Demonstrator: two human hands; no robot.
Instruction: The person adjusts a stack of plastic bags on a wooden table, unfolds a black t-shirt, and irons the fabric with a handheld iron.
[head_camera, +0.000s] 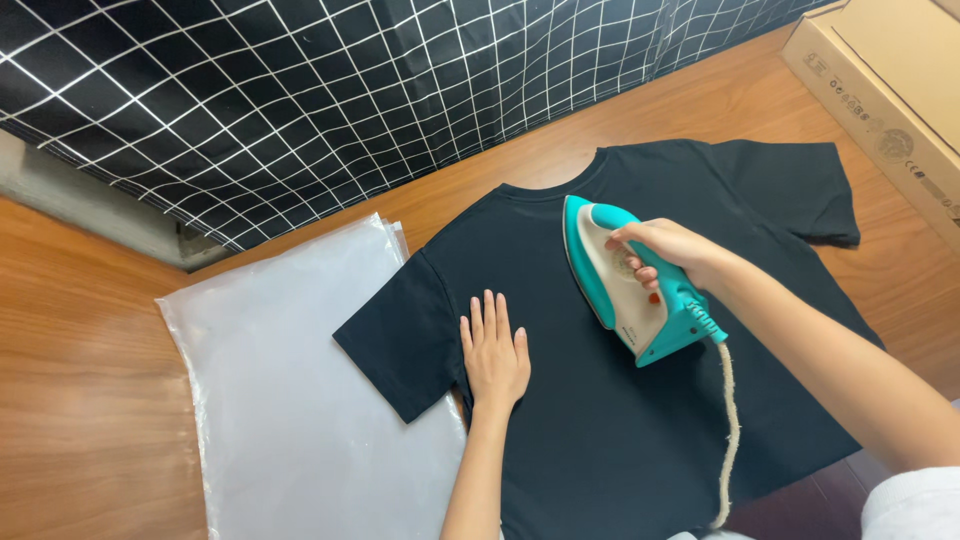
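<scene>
The wooden surface (80, 330) fills the view, and along its far edge hangs a black cloth (300, 90) crossed with a white grid. Spread flat across the middle lies a black T-shirt (620, 420), neck toward the cloth, one sleeve pointing left, the other reaching toward the right. Just left of it sits a stack of clear plastic bags (290, 400), the shirt's left sleeve lapping over their edge. Up in the right corner, a long cardboard box (880, 90) rests at an angle, apart from the shirt. Now the iron (625, 285), teal and white, sits on the chest of the shirt just below the collar, tip pointing toward the neck. The right hand (670, 250) is wrapped tight around its handle. A pale braided cord (730, 430) trails from the iron's heel down across the shirt toward the near edge. The left hand (493, 350) lies spread out flat, palm down, fingers together, pressing the shirt beside the left sleeve.
</scene>
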